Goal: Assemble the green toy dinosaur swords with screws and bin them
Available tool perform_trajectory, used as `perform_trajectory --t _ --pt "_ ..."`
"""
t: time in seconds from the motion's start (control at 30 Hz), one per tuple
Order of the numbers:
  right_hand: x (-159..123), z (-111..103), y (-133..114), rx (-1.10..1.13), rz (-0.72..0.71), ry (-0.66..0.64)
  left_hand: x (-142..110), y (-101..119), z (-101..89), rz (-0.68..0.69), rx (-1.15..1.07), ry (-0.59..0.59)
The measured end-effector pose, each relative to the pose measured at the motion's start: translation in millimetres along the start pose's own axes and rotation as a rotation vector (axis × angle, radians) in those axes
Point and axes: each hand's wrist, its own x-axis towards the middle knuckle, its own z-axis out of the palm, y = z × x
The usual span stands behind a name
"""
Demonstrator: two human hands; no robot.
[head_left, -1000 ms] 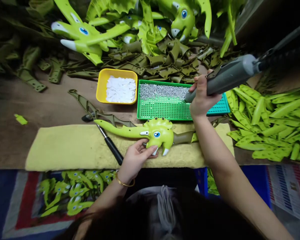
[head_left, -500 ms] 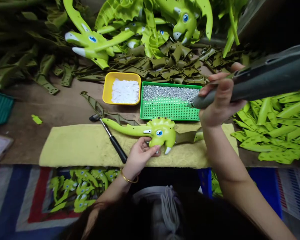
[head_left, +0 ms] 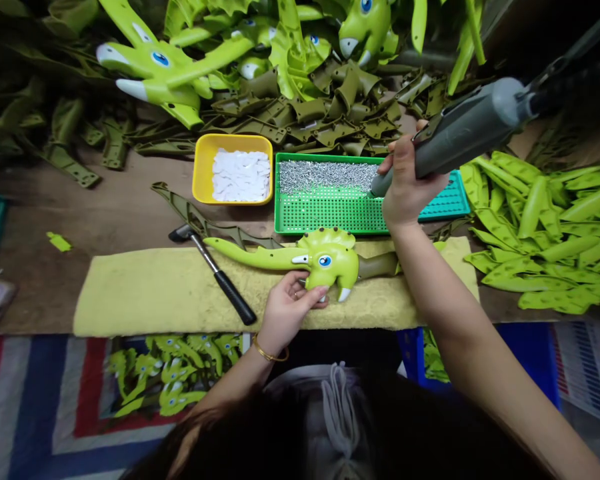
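Note:
My left hand (head_left: 291, 304) is closed on the lower edge of a lime-green toy dinosaur head (head_left: 336, 263) with a blue eye and white tips. The head has a long crest pointing left and an olive-brown handle piece (head_left: 377, 265) on its right, partly behind my forearm. It rests on a yellow cloth (head_left: 140, 293). In my right hand (head_left: 415, 183) is a grey electric screwdriver (head_left: 467, 130), its cable end up to the right. Its nose is tilted down over the screws (head_left: 325, 177) in a green perforated tray (head_left: 325, 217); the bit's tip is hard to make out.
A hammer (head_left: 220, 280) lies on the cloth beside an olive curved part (head_left: 215, 220). Behind stands a yellow tub (head_left: 199, 170) of white pieces. Olive parts (head_left: 325, 113) and green heads (head_left: 165, 67) are heaped at the back, green parts (head_left: 555, 233) at right.
My right hand and the screwdriver have shifted slightly up and left, the tool now angled more steeply. My left hand keeps hold of the dinosaur head. The camera view has moved a little.

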Motion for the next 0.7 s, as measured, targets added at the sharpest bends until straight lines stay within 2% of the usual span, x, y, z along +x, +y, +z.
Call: perform_trajectory --t 0.17,0.27,0.4,0.47,0.53,0.6,0.7 --pt "4 6 -12 0.035 -0.067 0.052 -1 2 0.7 -0.015 0.012 -0.001" --pt "4 3 -33 0.104 -0.126 0.078 -1 2 1.5 0.004 0.010 0.005" --pt "-9 -9 -70 0.143 -0.174 -0.001 -1 1 3.1 0.019 0.002 0.019" --pt "-15 -11 -76 0.167 -0.168 -0.032 -1 1 3.6 0.020 0.003 0.025" --pt "-15 -8 -66 0.154 -0.134 -0.036 -1 0 3.7 0.028 0.009 0.022" --pt "-9 -3 -45 0.091 -0.067 -0.035 0 -2 3.2 0.042 0.010 0.018" --pt "1 4 -15 0.019 -0.019 0.038 0 -3 2.4 0.053 0.003 0.017"
